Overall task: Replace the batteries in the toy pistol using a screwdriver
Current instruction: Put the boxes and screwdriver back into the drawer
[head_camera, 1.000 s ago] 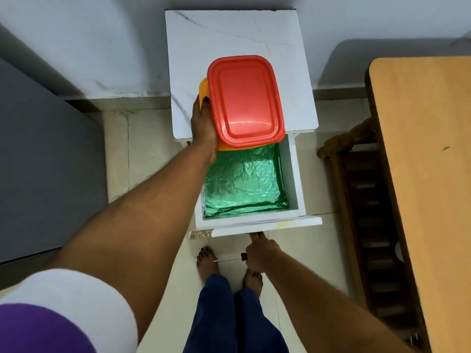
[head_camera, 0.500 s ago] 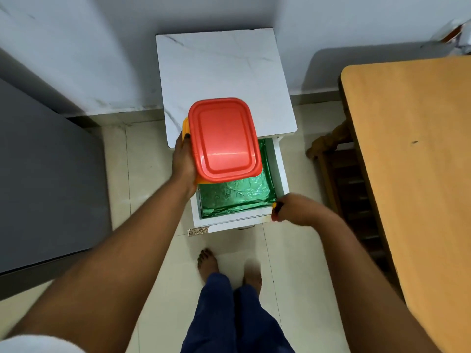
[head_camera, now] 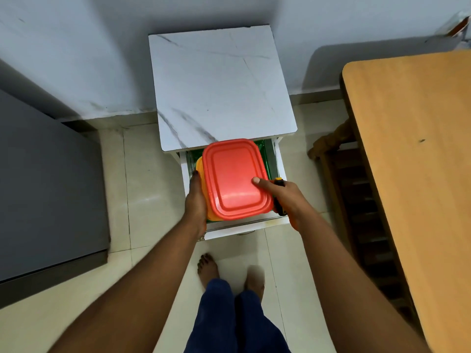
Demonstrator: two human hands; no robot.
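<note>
Red-lidded rectangular plastic container (head_camera: pixel 235 179) with an orange-yellow body, held over the open white drawer (head_camera: pixel 244 226) of a small white marble-patterned cabinet (head_camera: pixel 219 85). Left hand (head_camera: pixel 195 200): forearm extended forward, palm flat against the container's left side, fingers reaching along its wall, so this grip supports the box rather than clenching. Right hand (head_camera: pixel 283 197): forearm extended from the lower right, thumb pressed on the lid near its right edge, remaining fingers curled around a black-and-yellow handled screwdriver (head_camera: pixel 279 197), whose handle lies between the palm and the container's right side; the shaft is hidden. Green foil lining (head_camera: pixel 265 154) shows inside the drawer at the rear and along the right wall. The container fills most of the drawer opening, with narrow gaps at the left and right walls and the drawer's front edge just below the lid's near corner. Wooden surface (head_camera: pixel 413 159) stands well apart to the right, a dark wooden chair (head_camera: pixel 356 189) between it and the cabinet. Grey panel (head_camera: pixel 48 179) occupies the left. Bare feet (head_camera: pixel 207 267) stand on the pale tiled floor (head_camera: pixel 142 189) just in front of the drawer. The toy pistol is not visible.
</note>
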